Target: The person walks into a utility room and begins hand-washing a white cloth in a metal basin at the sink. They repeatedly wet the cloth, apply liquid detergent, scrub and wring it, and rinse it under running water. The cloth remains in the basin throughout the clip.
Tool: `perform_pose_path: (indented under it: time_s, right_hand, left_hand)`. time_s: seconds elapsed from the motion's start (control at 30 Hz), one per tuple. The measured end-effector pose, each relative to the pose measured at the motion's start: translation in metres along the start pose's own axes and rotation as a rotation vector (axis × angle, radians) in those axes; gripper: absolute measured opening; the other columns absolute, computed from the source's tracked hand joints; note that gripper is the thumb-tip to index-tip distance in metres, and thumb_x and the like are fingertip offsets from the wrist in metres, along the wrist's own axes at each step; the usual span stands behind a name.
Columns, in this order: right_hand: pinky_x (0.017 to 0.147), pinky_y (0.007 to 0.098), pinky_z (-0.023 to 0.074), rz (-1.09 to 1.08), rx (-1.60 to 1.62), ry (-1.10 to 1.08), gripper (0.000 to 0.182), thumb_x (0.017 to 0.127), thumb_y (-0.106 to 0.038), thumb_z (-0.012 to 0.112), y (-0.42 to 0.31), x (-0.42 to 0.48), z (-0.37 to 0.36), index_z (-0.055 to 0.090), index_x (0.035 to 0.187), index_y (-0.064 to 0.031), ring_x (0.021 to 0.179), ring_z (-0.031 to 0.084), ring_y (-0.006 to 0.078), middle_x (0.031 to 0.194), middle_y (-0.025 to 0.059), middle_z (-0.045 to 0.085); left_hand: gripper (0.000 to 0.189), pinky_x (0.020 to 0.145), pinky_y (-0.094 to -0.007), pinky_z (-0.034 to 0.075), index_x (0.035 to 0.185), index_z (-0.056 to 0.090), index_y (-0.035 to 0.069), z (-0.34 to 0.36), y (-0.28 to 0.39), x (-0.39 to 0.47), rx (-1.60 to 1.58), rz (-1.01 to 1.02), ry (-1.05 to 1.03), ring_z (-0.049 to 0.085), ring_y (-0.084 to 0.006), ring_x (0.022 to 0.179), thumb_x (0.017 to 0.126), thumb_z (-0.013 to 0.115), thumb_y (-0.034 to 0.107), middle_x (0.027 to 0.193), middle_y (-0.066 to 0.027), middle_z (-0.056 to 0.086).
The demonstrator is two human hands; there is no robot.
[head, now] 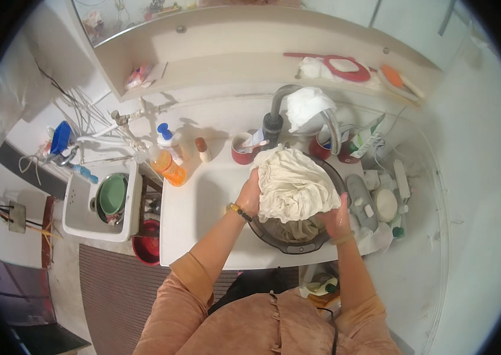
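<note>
A bunched, wrinkled cream-white cloth (297, 186) is held up between my two hands. My left hand (250, 193) grips its left side, with a beaded bracelet at the wrist. On the lower right, my right hand (337, 217) supports the cloth, its fingers partly hidden beneath. Below them sits a dark grey basin (301, 248), mostly covered by the cloth. More greyish wet-looking fabric (300, 230) lies inside the basin. A dark faucet (272, 124) rises behind it, and a white cloth (309, 106) hangs over its curved spout.
On the white counter (197, 235) stand an orange bottle (170, 168), a blue-pump bottle (169, 144) and a red cup (242, 151) with a toothbrush. Brushes and soap items (366, 204) crowd the right side. A white sink (86, 217) holding a green basin (113, 194) is at left.
</note>
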State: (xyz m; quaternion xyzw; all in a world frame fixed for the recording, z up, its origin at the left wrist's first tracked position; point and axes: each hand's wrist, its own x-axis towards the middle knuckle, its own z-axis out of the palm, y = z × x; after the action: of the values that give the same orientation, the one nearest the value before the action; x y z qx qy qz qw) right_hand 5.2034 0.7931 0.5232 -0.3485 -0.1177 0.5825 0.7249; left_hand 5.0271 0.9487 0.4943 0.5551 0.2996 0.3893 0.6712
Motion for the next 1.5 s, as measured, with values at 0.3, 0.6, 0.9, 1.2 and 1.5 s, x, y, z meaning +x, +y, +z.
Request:
perform_pose_path:
  time_s: [0.3,0.6,0.9,1.2,1.5]
  right_hand:
    - [0.077,0.0325,0.0486,-0.109,-0.144,0.253,0.030,0.078,-0.006,0.060,-0.001,-0.015,-0.037,0.056,0.105,0.0027,0.087,0.060,0.0205,0.096,0.0091,0.062]
    - [0.068,0.0243,0.0468,-0.245,-0.461,0.280,0.028,0.075,-0.008,0.066,-0.066,-0.019,-0.001,0.058,0.101,0.0011,0.081,0.061,0.0155,0.093,0.0072,0.063]
    - [0.071,0.0279,0.0482,-0.293,-0.440,0.329,0.027,0.080,-0.017,0.061,-0.120,-0.018,0.025,0.058,0.102,0.0000,0.083,0.061,0.0167,0.095,0.0075,0.063]
    - [0.083,0.0369,0.0475,0.003,-0.168,0.154,0.030,0.085,-0.020,0.057,-0.101,-0.004,0.047,0.056,0.108,-0.0020,0.095,0.060,0.0223,0.104,0.0094,0.062]
    - [0.089,0.0345,0.0436,0.159,-0.089,-0.079,0.033,0.085,-0.017,0.057,-0.075,-0.007,0.088,0.051,0.114,-0.0026,0.101,0.055,0.0187,0.109,0.0078,0.057]
  left_hand:
    - [0.056,0.067,-0.0301,0.046,0.098,0.056,-0.002,-0.001,0.018,-0.017,0.293,-0.393,0.048,0.058,-0.0166,0.074,0.088,0.038,0.051,0.093,-0.0096,0.060]
    - [0.046,0.072,-0.0369,0.051,0.108,0.051,0.000,-0.028,-0.018,-0.005,-0.485,-0.488,0.480,0.062,-0.0248,0.082,0.088,0.046,0.041,0.099,-0.0127,0.060]
    - [0.038,0.088,-0.0338,0.044,0.113,0.051,-0.001,-0.030,0.039,0.006,-0.759,-0.219,0.472,0.056,-0.0225,0.101,0.090,0.051,0.029,0.115,-0.0112,0.057]
    - [0.061,0.091,-0.0362,0.041,0.125,0.041,0.000,-0.018,-0.022,-0.020,0.525,-0.233,0.032,0.052,-0.0253,0.107,0.080,0.062,0.035,0.115,-0.0141,0.054]
    - [0.061,0.096,-0.0275,0.034,0.131,0.036,0.002,0.075,0.032,-0.052,0.114,0.085,-0.283,0.047,-0.0173,0.109,0.082,0.062,0.028,0.121,-0.0087,0.049]
